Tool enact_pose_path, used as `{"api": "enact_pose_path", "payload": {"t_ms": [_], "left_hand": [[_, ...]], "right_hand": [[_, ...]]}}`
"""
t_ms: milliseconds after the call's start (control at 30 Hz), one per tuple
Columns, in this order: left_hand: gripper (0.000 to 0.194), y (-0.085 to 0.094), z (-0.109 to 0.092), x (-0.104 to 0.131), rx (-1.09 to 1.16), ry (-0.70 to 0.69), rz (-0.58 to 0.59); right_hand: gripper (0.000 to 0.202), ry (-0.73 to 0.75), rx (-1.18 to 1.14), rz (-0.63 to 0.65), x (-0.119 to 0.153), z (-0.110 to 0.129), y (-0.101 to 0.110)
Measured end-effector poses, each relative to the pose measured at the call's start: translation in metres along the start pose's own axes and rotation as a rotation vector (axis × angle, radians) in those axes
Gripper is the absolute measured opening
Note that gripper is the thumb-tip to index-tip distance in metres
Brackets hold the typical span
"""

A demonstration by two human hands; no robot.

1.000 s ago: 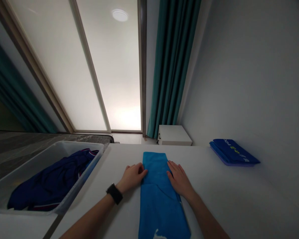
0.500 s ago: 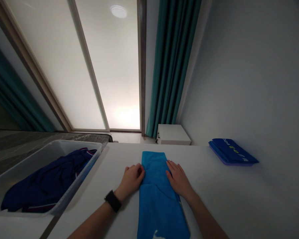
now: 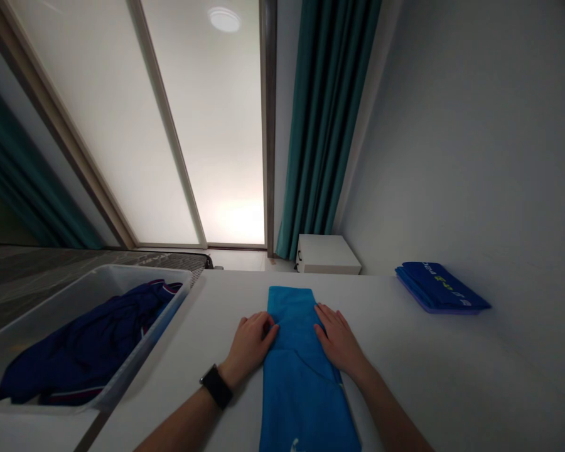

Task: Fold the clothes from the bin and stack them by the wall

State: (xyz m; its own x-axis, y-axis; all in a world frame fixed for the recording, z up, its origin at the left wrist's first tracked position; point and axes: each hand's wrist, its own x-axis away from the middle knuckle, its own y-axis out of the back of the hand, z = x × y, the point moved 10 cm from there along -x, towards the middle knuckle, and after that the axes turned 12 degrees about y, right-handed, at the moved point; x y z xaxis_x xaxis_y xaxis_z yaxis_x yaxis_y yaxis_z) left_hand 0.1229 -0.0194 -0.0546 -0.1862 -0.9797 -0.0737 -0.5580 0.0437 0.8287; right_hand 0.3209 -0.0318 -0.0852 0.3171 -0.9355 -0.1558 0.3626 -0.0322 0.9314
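Observation:
A bright-blue shirt (image 3: 301,392), folded into a long narrow strip, lies on the white table in front of me. A bit of white print shows at its near end, and a curved fold line crosses its middle. My left hand (image 3: 252,342), with a black watch on the wrist, is at the shirt's left edge, its fingers curled and the thumb on the cloth; the fingertips are partly hidden. On the opposite edge my right hand (image 3: 338,336) lies flat with its fingers stretched out, touching the fabric.
To the left stands a translucent plastic bin (image 3: 145,361) holding dark navy clothing (image 3: 85,345). Folded dark-blue garments (image 3: 440,285) with lettering are stacked on the right by the wall. A small white cabinet (image 3: 328,252) stands beyond the white table's (image 3: 235,289) far edge.
My left hand has shifted slightly right, its thumb now further onto the cloth. The shirt's near end has slid a little, so less white print shows. My right hand has barely moved.

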Motion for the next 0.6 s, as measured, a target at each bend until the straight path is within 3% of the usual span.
{"api": "enact_pose_path", "payload": {"t_ms": [467,600], "left_hand": [[0.023,0.003,0.003,-0.002,-0.028,0.034,0.023],[0.023,0.001,0.006,-0.005,-0.019,0.017,0.016]], "right_hand": [[0.060,0.008,0.005,0.061,0.002,0.011,0.006],[0.055,0.091,0.044,-0.020,0.008,0.034,0.017]]}}
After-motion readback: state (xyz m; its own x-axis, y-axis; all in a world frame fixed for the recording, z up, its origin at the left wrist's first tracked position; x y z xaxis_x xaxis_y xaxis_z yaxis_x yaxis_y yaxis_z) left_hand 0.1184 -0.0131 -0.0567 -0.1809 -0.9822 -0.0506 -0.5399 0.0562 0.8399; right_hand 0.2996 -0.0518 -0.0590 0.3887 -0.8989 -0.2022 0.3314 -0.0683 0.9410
